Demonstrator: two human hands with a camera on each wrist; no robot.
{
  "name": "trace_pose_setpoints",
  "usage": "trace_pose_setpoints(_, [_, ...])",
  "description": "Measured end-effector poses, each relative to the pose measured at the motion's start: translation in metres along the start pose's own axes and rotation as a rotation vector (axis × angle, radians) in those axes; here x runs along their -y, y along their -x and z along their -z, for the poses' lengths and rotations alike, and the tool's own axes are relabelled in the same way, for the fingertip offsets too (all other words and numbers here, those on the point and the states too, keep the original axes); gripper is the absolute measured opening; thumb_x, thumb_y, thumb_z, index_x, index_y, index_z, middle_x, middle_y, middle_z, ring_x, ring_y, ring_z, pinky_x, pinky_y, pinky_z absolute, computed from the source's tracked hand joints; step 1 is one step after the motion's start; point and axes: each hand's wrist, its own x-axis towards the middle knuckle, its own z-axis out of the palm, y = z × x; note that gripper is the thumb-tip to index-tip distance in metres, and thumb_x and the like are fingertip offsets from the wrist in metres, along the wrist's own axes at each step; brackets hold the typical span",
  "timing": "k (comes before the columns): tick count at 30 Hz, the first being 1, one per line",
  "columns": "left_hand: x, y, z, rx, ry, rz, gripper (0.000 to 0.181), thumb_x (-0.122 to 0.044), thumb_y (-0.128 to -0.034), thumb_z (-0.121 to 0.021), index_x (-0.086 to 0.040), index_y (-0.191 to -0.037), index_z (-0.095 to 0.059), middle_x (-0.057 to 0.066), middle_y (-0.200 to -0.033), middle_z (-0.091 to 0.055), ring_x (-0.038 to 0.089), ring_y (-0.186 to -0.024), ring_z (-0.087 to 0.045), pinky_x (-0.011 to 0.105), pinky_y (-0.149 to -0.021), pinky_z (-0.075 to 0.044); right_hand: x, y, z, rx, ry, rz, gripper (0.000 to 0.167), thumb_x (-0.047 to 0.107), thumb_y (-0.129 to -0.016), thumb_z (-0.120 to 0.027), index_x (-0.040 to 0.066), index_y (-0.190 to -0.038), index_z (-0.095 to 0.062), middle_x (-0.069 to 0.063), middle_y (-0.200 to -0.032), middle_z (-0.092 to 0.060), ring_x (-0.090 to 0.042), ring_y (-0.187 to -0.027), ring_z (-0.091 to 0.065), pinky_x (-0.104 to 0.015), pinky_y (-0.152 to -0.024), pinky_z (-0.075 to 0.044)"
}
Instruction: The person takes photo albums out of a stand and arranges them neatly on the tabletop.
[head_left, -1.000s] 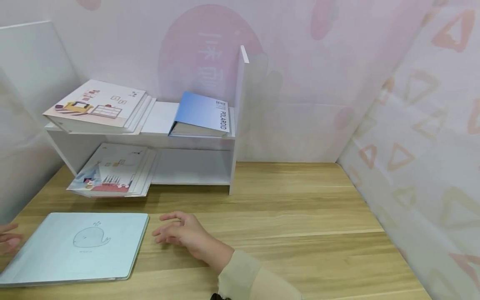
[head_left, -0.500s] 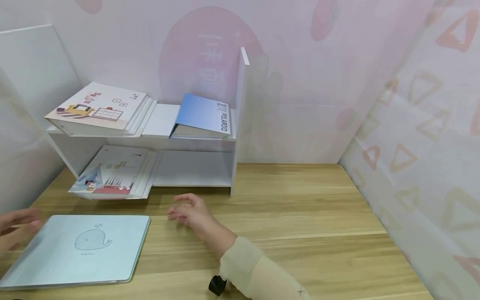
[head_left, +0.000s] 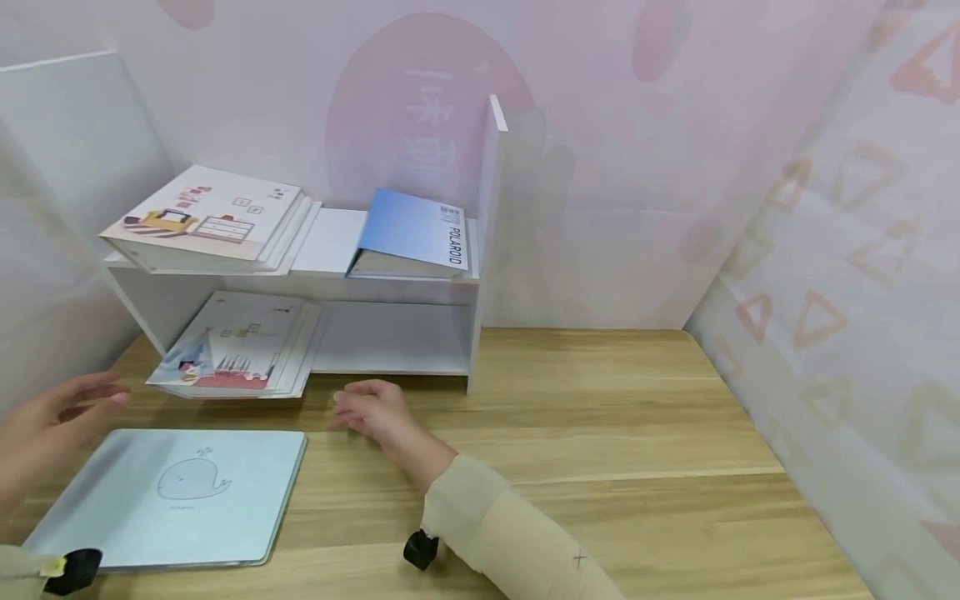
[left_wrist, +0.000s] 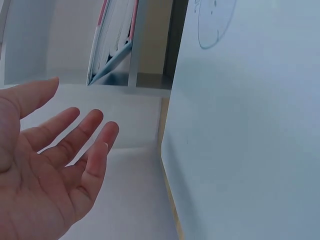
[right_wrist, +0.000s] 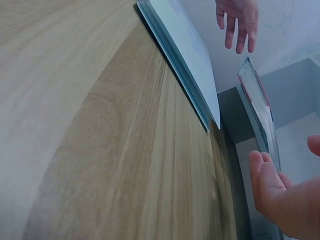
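A pale mint book with a whale drawing on its cover lies flat on the table at the front left. My left hand hovers over the book's far left side, fingers loosely bent, holding nothing; the left wrist view shows its palm facing up and the fingers apart. To the right of the book, in front of the shelf, my right hand is held with relaxed fingers and nothing in them. The nearest thing beyond both hands is a thick illustrated album on the lower shelf, its front end jutting out over the edge.
A white two-tier shelf stands against the back wall. On its upper tier lie another illustrated album and a blue POLAROID album. Wooden tabletop stretches to the right, up to a patterned side wall.
My left hand has come in from the left edge and moved up and right over the book's far corner. My right hand has shifted slightly away from me, toward the shelf. The book stays put.
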Motion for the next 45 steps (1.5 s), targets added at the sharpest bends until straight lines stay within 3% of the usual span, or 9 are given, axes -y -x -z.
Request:
trace_pose_setpoints(3, [-0.004, -0.006, -0.002, -0.011, -0.019, -0.006, 0.067, -0.036, -0.1035, -0.051, 0.013, -0.145, -0.034, 0.018, -0.119, -0.062, -0.011, -0.081, -0.047, 0.015, -0.054, -0.045, -0.002, -0.005, -0.006, -0.016, -0.005, -0.011, 0.034, 0.013, -0.092, -0.070, 0.000, -0.122, -0.060, -0.018, -0.106, -0.072, -0.040, -0.108, -0.068, -0.036, -0.097, -0.055])
trace_pose_setpoints(5, [-0.009, -0.008, -0.004, 0.011, -0.011, -0.004, 0.068, -0.037, -0.1040, -0.049, 0.013, -0.147, -0.031, 0.042, -0.130, -0.045, 0.001, -0.086, -0.052, 0.016, -0.054, -0.044, -0.003, -0.007, -0.011, -0.034, -0.001, -0.011, 0.037, 0.012, -0.091, -0.072, -0.001, -0.123, -0.059, -0.017, -0.103, -0.073, -0.040, -0.105, -0.069, -0.037, -0.095, -0.056])
trace_pose_setpoints(8, [-0.015, -0.012, -0.005, 0.052, 0.017, 0.041, 0.074, -0.044, -0.1033, -0.048, 0.011, -0.150, -0.028, 0.041, -0.136, -0.042, 0.003, -0.092, -0.048, 0.016, -0.057, -0.041, -0.005, -0.011, -0.017, -0.058, 0.010, -0.009, 0.041, 0.013, -0.090, -0.073, -0.002, -0.125, -0.058, -0.015, -0.098, -0.074, -0.040, -0.102, -0.070, -0.039, -0.094, -0.056])
trace_pose_setpoints(14, [-0.031, -0.020, -0.007, 0.111, 0.050, 0.106, 0.079, -0.050, -0.1032, -0.042, 0.009, -0.152, -0.024, 0.038, -0.141, -0.037, 0.037, -0.107, -0.046, 0.023, -0.066, -0.040, -0.009, -0.021, -0.031, -0.072, 0.028, -0.022, 0.039, 0.014, -0.090, -0.074, -0.003, -0.122, -0.059, -0.019, -0.100, -0.073, -0.041, -0.100, -0.070, -0.039, -0.091, -0.058])
trace_pose_setpoints(19, [-0.036, -0.024, -0.011, 0.101, 0.054, 0.149, 0.079, -0.051, -0.1037, -0.038, 0.009, -0.153, -0.020, 0.042, -0.144, -0.031, 0.059, -0.121, -0.034, 0.055, -0.076, -0.049, -0.012, -0.029, -0.041, -0.084, 0.048, -0.040, 0.038, 0.017, -0.089, -0.075, -0.001, -0.120, -0.061, -0.018, -0.097, -0.073, -0.037, -0.095, -0.071, -0.039, -0.089, -0.058])
trace_pose_setpoints(24, [-0.036, -0.023, -0.014, 0.092, 0.042, 0.143, 0.080, -0.052, -0.1036, -0.038, 0.009, -0.152, -0.021, 0.042, -0.142, -0.032, 0.060, -0.120, -0.034, 0.061, -0.078, -0.048, -0.015, -0.034, -0.047, -0.080, 0.054, -0.043, 0.037, 0.017, -0.089, -0.076, 0.002, -0.119, -0.062, -0.012, -0.091, -0.074, -0.034, -0.092, -0.072, -0.036, -0.087, -0.059])
trace_pose_setpoints(31, [-0.035, -0.023, -0.015, 0.108, 0.045, 0.093, 0.076, -0.047, -0.1043, -0.042, 0.011, -0.150, -0.024, 0.041, -0.137, -0.037, 0.054, -0.112, -0.042, 0.021, -0.061, -0.045, -0.018, -0.039, -0.053, -0.061, -0.011, 0.000, 0.039, 0.008, -0.088, -0.075, 0.003, -0.124, -0.060, -0.015, -0.091, -0.074, -0.039, -0.093, -0.072, -0.037, -0.086, -0.059])
trace_pose_setpoints(35, [-0.031, -0.025, -0.016, 0.093, 0.047, 0.072, 0.075, -0.046, -0.1037, -0.044, 0.011, -0.149, -0.027, 0.039, -0.135, -0.041, 0.019, -0.096, -0.054, 0.016, -0.058, -0.047, -0.018, -0.040, -0.056, -0.023, -0.015, 0.013, 0.047, 0.006, -0.089, -0.073, 0.003, -0.132, -0.054, -0.014, -0.092, -0.072, -0.040, -0.096, -0.071, -0.039, -0.090, -0.058])
trace_pose_setpoints(45, [-0.032, -0.028, -0.018, 0.084, 0.059, 0.099, 0.076, -0.047, -0.1030, -0.045, 0.012, -0.148, -0.028, 0.038, -0.137, -0.039, 0.030, -0.097, -0.052, 0.016, -0.058, -0.049, -0.023, -0.045, -0.058, -0.043, -0.072, 0.041, 0.044, 0.004, -0.091, -0.070, 0.005, -0.131, -0.054, -0.013, -0.093, -0.073, -0.037, -0.096, -0.072, -0.037, -0.093, -0.057])
